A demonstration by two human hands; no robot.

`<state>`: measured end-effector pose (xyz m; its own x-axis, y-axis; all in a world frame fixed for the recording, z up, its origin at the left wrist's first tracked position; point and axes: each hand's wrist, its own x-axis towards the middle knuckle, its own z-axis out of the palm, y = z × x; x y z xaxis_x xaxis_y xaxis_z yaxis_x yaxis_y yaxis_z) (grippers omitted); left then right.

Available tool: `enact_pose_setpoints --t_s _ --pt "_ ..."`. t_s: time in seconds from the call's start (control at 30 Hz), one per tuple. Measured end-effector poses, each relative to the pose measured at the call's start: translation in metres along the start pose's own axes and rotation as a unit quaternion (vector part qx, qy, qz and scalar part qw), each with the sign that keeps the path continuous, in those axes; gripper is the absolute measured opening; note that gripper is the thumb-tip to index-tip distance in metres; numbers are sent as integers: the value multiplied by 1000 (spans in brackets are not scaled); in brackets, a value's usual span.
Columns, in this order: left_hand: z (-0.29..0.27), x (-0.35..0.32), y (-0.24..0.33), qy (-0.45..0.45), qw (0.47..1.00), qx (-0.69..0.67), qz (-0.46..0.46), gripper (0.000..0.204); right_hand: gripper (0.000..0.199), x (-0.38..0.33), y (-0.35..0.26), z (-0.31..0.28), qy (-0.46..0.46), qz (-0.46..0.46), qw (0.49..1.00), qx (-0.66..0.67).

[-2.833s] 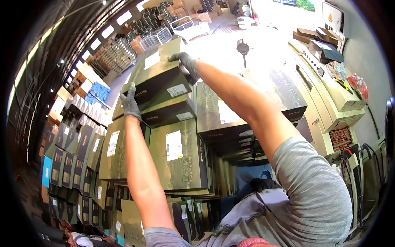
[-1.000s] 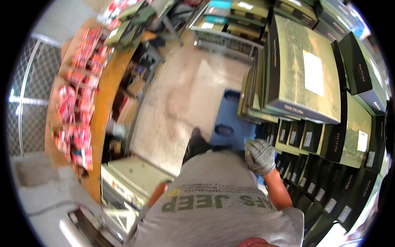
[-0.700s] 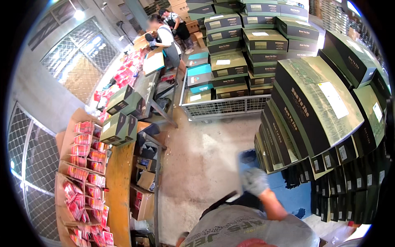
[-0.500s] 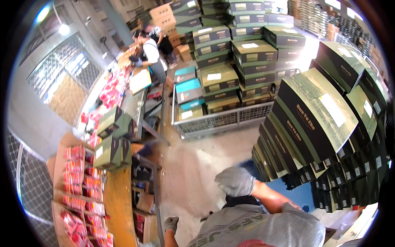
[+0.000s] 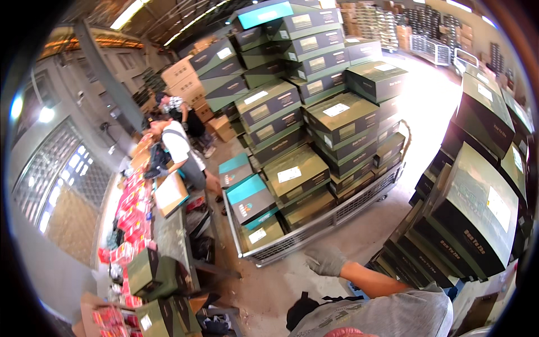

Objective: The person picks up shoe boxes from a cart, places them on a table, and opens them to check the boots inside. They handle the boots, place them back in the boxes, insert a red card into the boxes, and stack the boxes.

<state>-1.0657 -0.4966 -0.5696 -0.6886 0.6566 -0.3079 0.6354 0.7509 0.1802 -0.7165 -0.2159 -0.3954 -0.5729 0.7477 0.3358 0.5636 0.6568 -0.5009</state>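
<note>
Hanging in the air low in the head view, a gloved right hand (image 5: 325, 259) is holding nothing, its fingers curled loosely inward and pointing down toward the concrete floor (image 5: 359, 236). Its bare forearm is running back to a grey T-shirt sleeve (image 5: 393, 312) at the bottom edge. The left hand is not showing anywhere in the view.

Nearest to the right hand is the wire-sided cart (image 5: 314, 230), whose mesh front wall is standing just beyond the fingertips without touching them. Dark green cardboard boxes (image 5: 295, 177) with white labels are sitting piled several layers high inside the cart, and a few teal-topped boxes (image 5: 250, 194) are lying at its left end. To the right of the hand, a second stack of dark green boxes (image 5: 471, 219) is leaning up along the edge of the view, close beside the person's shoulder.

Farther off on the left, two other people (image 5: 179, 140) are bending over a long workbench (image 5: 168, 236), which is carrying red packets (image 5: 132, 208) and more green boxes (image 5: 151, 269). More stacked cartons are filling the background beyond the cart, under strip lights on the ceiling.
</note>
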Motion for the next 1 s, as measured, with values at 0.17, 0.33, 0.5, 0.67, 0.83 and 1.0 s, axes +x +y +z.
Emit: enact_pose_setpoints --t_s 0.17,0.33,0.5,0.67,0.83,1.0 --pt "-24 122 93 30 998 -3 63 44 39 120 94 -26 75 -9 994 -84" --pt "-73 228 181 182 967 -14 178 46 40 194 144 -81 182 136 974 -16" --pt "-234 360 425 57 803 -485 342 35 38 297 217 -205 403 155 901 53" --pt "-342 347 680 -182 663 -618 381 69 56 402 388 -327 515 150 842 54" --pt "-383 337 867 -371 577 -647 333 86 48 495 564 -468 539 185 808 152" --pt "-408 353 984 -389 584 -662 262 104 35 561 618 -485 463 185 842 -205"
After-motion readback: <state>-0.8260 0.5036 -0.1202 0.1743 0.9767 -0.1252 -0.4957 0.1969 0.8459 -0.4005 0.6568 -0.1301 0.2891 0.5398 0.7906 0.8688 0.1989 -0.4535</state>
